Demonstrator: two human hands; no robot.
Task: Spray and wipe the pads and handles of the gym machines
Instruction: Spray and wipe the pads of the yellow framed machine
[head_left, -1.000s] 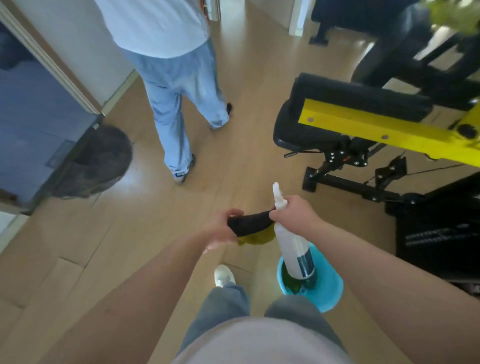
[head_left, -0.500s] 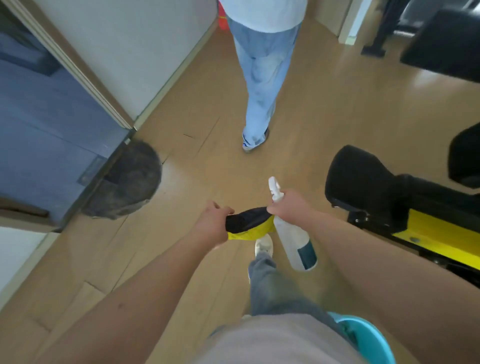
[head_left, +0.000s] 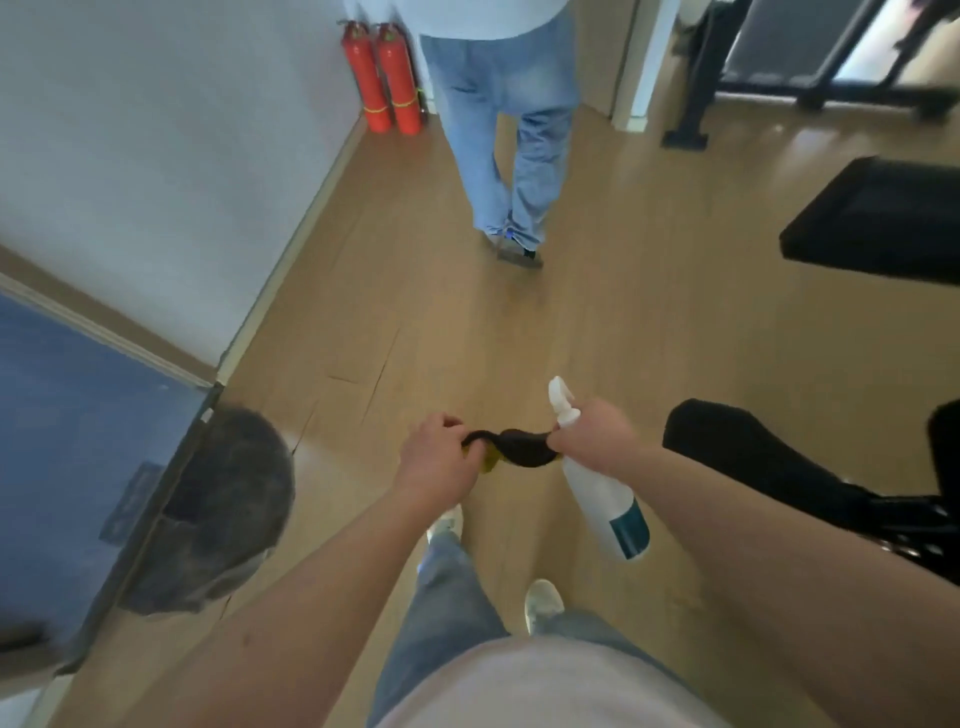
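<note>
Both hands are out front at 6 o'clock, over the floor (head_left: 597, 322), not on a machine. The left hand (head_left: 441, 460) pinches one end of the cloth (head_left: 522, 451), fingers curled. The right hand (head_left: 592, 441) grips the neck of the bottle (head_left: 605, 499) and also holds the cloth's other end, so the cloth hangs stretched between the two hands. The bottle hangs nozzle-up, just beside the right wrist. Nothing is being sprayed or wiped now, so this looks like a walk between machines. I cannot tell which pads are done, and I judge spray and wipe are left for whatever machine comes next. No handles show. Counts: one bottle, one cloth (black, yellow underside), two black pads, the near pad (head_left: 753, 457) at 3 o'clock and the far pad (head_left: 878, 223) at 2 o'clock. Two red extinguishers (head_left: 387, 78) at 11 o'clock by the wall. One other person (head_left: 511, 135) at 12 o'clock, well apart.
</note>
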